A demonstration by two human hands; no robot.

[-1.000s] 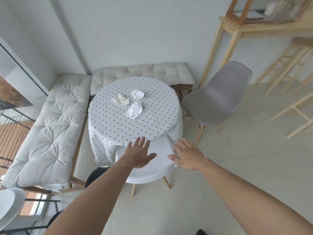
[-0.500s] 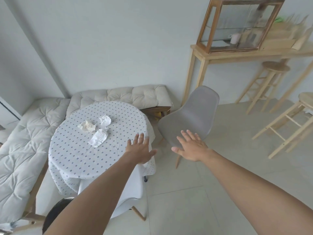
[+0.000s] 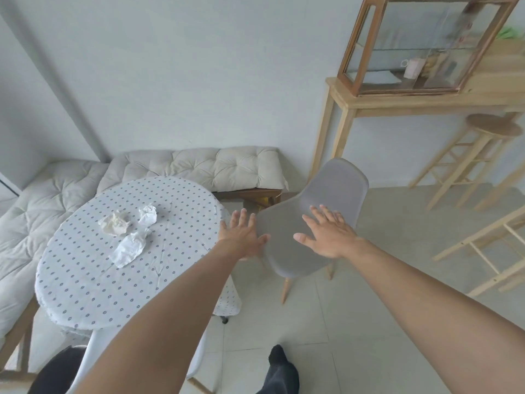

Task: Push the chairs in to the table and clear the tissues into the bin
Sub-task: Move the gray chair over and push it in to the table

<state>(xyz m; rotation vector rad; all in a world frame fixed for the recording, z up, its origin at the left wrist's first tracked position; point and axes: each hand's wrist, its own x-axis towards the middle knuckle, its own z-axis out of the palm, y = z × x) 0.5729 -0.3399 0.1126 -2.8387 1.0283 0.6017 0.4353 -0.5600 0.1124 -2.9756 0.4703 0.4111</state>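
Plainly, both hands' fingers (image 3: 324,216) were spread, empty, near the grey chair (image 3: 318,223); an uneven shove might twist it past the tabletop (image 3: 176,200).

The white chair (image 3: 93,354) is mostly hidden under the table (image 3: 85,280) and forearm.

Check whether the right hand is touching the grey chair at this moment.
Cannot tell. In the head view, the right hand, open with fingers spread, overlaps the grey chair, but from above no contact or gap shows plainly.
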